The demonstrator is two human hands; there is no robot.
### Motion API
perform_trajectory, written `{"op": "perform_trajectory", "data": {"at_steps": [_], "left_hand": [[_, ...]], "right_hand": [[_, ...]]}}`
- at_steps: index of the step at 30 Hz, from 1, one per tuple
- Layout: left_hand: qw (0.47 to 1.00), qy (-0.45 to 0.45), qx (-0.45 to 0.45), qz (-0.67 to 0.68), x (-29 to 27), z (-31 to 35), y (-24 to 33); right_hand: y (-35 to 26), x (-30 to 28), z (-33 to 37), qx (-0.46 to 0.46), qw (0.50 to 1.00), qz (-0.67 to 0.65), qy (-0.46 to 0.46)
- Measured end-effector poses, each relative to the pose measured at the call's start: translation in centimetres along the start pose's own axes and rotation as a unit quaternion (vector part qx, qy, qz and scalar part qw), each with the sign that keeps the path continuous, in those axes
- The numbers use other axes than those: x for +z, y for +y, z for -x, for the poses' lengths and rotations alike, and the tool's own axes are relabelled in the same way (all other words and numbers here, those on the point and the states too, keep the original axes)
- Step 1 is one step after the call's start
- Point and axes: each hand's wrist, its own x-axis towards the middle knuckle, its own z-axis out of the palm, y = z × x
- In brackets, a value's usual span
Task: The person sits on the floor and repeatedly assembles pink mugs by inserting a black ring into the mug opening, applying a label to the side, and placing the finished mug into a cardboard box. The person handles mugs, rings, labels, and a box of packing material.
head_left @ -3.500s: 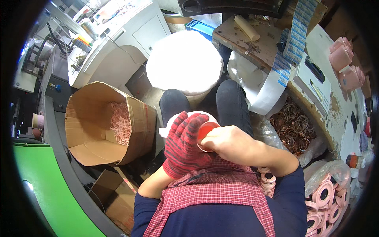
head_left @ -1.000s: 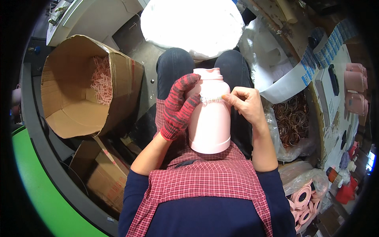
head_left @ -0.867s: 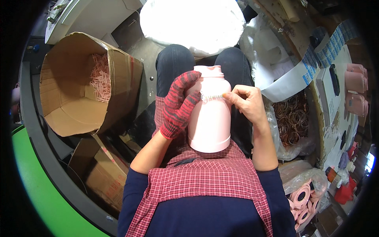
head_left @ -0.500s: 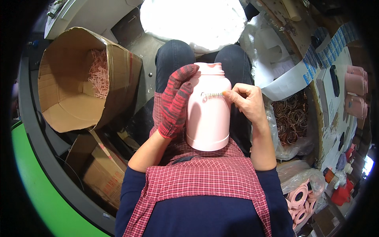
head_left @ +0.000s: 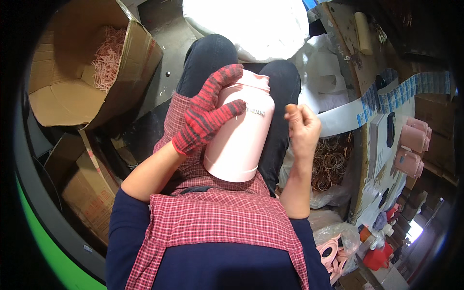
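Note:
A pink plastic bottle body (head_left: 239, 145) with a threaded, open neck leans across my lap, its neck away from me. Dark print marks its upper side. My left hand (head_left: 205, 113), in a red and black striped knit glove, is closed round the bottle's left side, thumb across the front near the print. Just right of the bottle, apart from it, my bare right hand (head_left: 304, 128) is raised with its fingers curled in a pinch. An orange-brown spot shows at its fingertip; whether something small is held there is hidden.
At left stands a cardboard box (head_left: 63, 104) with pink plastic scraps (head_left: 108, 60). A white sack (head_left: 246, 29) lies ahead. On the right are metal rings (head_left: 331, 162), a strip of blue-and-white labels (head_left: 362, 113), pink containers (head_left: 413, 135) on a worktable, and bagged pink ring parts (head_left: 333, 253).
My right hand has come off the bottle's print and now hangs apart. The bottle has tilted, its neck leaning right, and my left thumb has shifted onto its front. The whole view has shifted.

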Motion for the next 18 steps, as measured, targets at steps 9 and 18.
{"op": "perform_trajectory", "data": {"at_steps": [9,18], "left_hand": [[0.982,-0.063,-0.046,0.173,-3.2,-1.3,0.3],[0.817,-0.265,0.135,-0.494,-0.3,-8.4,2.8]], "right_hand": [[4.6,-2.8,-0.9,0.074,0.973,-0.217,-0.038],[10.6,-26.2,-7.0,-0.121,0.797,0.413,0.423]]}}
